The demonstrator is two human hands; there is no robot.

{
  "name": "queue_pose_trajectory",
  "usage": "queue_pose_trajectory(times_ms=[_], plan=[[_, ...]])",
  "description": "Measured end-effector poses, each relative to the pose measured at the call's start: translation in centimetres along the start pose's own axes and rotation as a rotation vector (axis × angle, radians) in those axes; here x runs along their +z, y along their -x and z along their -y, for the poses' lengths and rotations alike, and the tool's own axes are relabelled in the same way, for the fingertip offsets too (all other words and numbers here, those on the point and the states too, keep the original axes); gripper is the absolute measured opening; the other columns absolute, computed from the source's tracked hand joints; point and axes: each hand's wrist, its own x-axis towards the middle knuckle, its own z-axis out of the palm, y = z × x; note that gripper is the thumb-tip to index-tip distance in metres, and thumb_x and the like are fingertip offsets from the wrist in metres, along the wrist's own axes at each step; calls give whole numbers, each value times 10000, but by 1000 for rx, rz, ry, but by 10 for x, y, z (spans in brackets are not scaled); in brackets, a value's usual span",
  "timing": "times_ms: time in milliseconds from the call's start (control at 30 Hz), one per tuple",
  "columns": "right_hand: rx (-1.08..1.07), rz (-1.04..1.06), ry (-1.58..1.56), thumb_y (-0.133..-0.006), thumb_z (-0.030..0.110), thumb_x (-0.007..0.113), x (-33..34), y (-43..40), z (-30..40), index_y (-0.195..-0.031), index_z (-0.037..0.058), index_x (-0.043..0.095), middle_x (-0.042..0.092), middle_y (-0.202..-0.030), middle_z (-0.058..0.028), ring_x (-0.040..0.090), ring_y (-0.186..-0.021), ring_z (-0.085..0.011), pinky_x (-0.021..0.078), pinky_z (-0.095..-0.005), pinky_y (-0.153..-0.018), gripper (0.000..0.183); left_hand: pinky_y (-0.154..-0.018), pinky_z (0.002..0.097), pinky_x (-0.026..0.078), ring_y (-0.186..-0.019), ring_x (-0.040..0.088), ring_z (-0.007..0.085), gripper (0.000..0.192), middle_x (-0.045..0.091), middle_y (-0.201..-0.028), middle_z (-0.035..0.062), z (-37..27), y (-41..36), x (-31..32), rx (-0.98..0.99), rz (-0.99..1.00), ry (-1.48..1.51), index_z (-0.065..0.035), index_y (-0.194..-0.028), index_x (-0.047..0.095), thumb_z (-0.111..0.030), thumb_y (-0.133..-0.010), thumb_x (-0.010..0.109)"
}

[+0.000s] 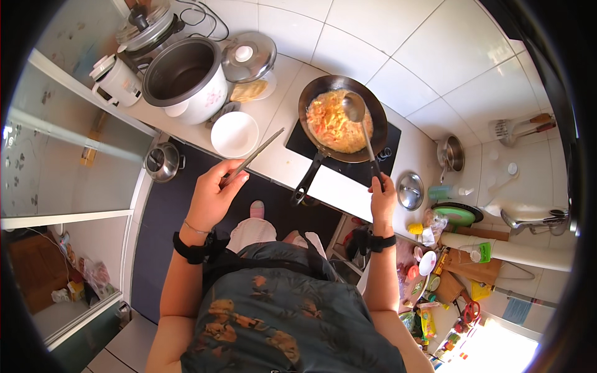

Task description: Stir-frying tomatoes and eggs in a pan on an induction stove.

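Observation:
My right hand (pixel 384 200) grips the dark handle of a metal ladle (pixel 355 108), whose bowl rests in a dark frying pan (pixel 380 128). In that pan lies a wet orange and yellow food (pixel 333 121), which looks like egg with tomato. Beneath it is a black glass cooktop (pixel 298 140). My left hand (pixel 217 193) pinches a slim grey utensil (pixel 261 148), perhaps chopsticks, pointing up and to the right over the counter edge. Just beyond this hand stands a white bowl (pixel 234 134) with nothing visible inside. The pan's black handle (pixel 308 179) points towards me, between my hands.
A rice cooker (pixel 198 88) with its lid off, a glass lid (pixel 249 56) and a white jug (pixel 116 81) crowd the counter's left. At right are a metal lid (pixel 410 190), a small saucepan (pixel 450 153) and cluttered packages. A lidded pot (pixel 163 162) sits lower left.

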Motion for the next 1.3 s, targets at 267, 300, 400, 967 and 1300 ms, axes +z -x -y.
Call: queue_pose_trajectory(times_ms=[267,300,400,967,1300], plan=[[-409,-308,376,-844,166,602,-1,-19,-22,-1101,22,553,640,-930,-186,627,-816,-355,501,-415,-736,299,-756,194,451,-885,600,78,259,631,-954,44,-2,1,3,10,5,6,0,-1148,568,-34,-891,555],[-373,-296,396,-849,186,597,3,-20,-26,-1092,22,553,643,-921,-185,624,-814,-366,498,-426,-741,296,-756,194,451,-885,600,78,259,631,-954,44,-2,1,4,20,18,-6,0,-1148,568,-34,-891,555],[-163,-202,339,-859,226,585,6,-17,-31,-1073,22,559,649,-864,-176,626,-777,-363,499,-425,-727,297,-580,160,376,-666,460,1,208,611,-809,-21,0,2,7,89,-82,20,-8,-1075,608,-51,-872,600],[-206,-285,256,-843,166,606,5,-26,4,-1126,45,514,613,-976,-206,595,-873,-391,495,-448,-736,321,-693,169,422,-799,556,39,263,640,-916,23,-9,-9,20,141,27,-19,1,-1149,573,-23,-887,571],[63,-79,-8,-856,217,575,39,-54,-30,-990,-18,561,641,-800,-211,637,-768,-368,504,-409,-699,271,-636,159,393,-742,534,25,258,656,-896,25,-11,-8,20,114,37,-63,-20,-1145,576,-42,-888,575]])
